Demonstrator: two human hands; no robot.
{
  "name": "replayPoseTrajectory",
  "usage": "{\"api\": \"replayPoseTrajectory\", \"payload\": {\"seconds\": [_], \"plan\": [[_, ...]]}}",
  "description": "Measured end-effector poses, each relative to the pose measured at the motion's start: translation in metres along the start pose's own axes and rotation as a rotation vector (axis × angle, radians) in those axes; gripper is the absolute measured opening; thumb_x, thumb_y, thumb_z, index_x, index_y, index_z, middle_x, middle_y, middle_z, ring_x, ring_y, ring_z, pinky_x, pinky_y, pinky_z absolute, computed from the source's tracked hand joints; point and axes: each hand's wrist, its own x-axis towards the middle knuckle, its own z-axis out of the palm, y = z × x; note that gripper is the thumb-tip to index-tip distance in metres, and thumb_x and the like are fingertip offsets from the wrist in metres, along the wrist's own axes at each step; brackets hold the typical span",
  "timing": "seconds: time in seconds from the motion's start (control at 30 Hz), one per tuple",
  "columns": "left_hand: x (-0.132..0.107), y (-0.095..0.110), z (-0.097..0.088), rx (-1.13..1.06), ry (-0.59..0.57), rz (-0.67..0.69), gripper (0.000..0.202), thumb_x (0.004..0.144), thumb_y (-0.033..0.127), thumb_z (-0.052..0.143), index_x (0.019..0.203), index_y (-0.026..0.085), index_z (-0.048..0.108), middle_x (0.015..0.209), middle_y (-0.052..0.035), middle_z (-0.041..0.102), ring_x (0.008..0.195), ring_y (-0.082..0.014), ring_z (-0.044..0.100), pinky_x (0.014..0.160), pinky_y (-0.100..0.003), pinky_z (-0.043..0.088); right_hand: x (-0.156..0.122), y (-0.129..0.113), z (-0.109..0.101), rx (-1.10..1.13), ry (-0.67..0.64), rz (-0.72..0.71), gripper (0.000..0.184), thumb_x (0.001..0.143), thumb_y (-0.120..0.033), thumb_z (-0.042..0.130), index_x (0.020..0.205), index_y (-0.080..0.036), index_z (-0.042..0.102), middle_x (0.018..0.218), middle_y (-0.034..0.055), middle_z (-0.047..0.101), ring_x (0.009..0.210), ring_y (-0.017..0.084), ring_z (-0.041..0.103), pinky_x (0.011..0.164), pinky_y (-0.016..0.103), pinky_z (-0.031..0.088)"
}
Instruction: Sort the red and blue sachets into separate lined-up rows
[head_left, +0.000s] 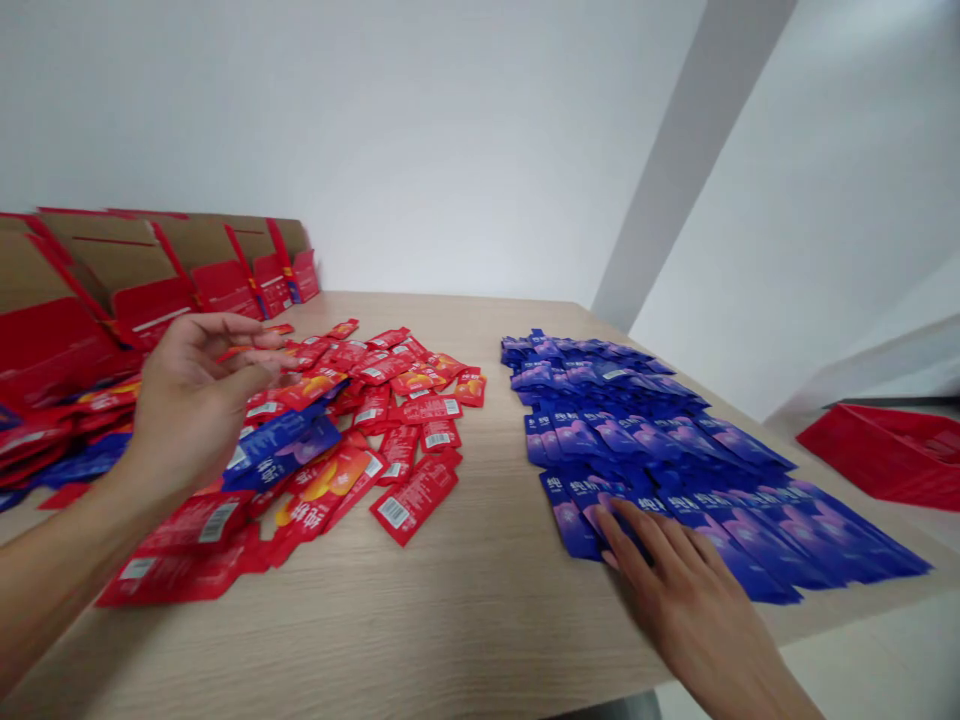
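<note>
My left hand [191, 400] hovers over a loose heap of red sachets [416, 495], with its fingers parted and slightly curled and nothing visible in them. Near it, a few blue sachets [289, 445] lie on top of the red ones. On the right, overlapping rows of blue-purple sachets [750, 540] spread over the table. My right hand [675, 580] touches the left part of the nearest row, its fingers stretched over the sachets. The fingers partly cover the sachets under them, and the thumb is mostly hidden.
Open red cardboard boxes [225, 290] stand in a row at the back left, with more red and blue sachets in front of them. The wooden table [450, 630] meets a white wall. Beyond its right edge sits a red container [877, 450].
</note>
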Motion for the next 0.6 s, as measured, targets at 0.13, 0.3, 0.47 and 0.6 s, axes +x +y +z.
{"api": "replayPoseTrajectory", "payload": {"seconds": [0.13, 0.3, 0.47, 0.6], "plan": [[0.035, -0.017, -0.038, 0.309, -0.051, 0.027, 0.038, 0.068, 0.008, 0.076, 0.100, 0.019, 0.060, 0.095, -0.0011, 0.072, 0.086, -0.0211, 0.071, 0.087, -0.039, 0.058, 0.005, 0.002, 0.002, 0.000, 0.047, -0.044, 0.034, 0.109, -0.020, 0.048, 0.135, -0.007, 0.066, 0.126, 0.0239, 0.074, 0.103, 0.039, 0.069, 0.090, 0.057, 0.053], [0.045, -0.043, -0.076, 1.021, -0.458, 0.052, 0.053, 0.084, 0.052, 0.065, 0.121, 0.015, 0.063, 0.111, -0.0155, 0.078, 0.100, -0.0334, 0.075, 0.093, -0.047, 0.059, 0.030, -0.008, -0.011, 0.088, 0.121, -0.084, 0.047, 0.113, -0.038, 0.042, 0.134, -0.003, 0.066, 0.125, 0.0263, 0.072, 0.111, 0.041, 0.065, 0.102, 0.061, 0.046], [0.018, -0.073, -0.074, 1.347, -0.882, 0.015, 0.095, 0.074, 0.065, 0.077, 0.147, 0.007, 0.059, 0.150, -0.0325, 0.063, 0.139, -0.0485, 0.063, 0.110, -0.052, 0.053, 0.070, -0.043, -0.018, 0.253, 0.203, -0.079, 0.044, 0.114, -0.037, 0.045, 0.136, -0.004, 0.063, 0.126, 0.0244, 0.071, 0.117, 0.038, 0.062, 0.108, 0.056, 0.042], [0.012, -0.082, -0.066, 1.416, -0.893, 0.021, 0.093, 0.076, 0.061, 0.079, 0.146, 0.003, 0.060, 0.151, -0.0375, 0.059, 0.143, -0.0540, 0.056, 0.112, -0.059, 0.050, 0.104, -0.072, -0.028, 0.415, 0.175, -0.136, 0.042, 0.114, -0.038, 0.047, 0.142, -0.008, 0.060, 0.130, 0.0190, 0.072, 0.120, 0.033, 0.063, 0.115, 0.055, 0.038]]}}
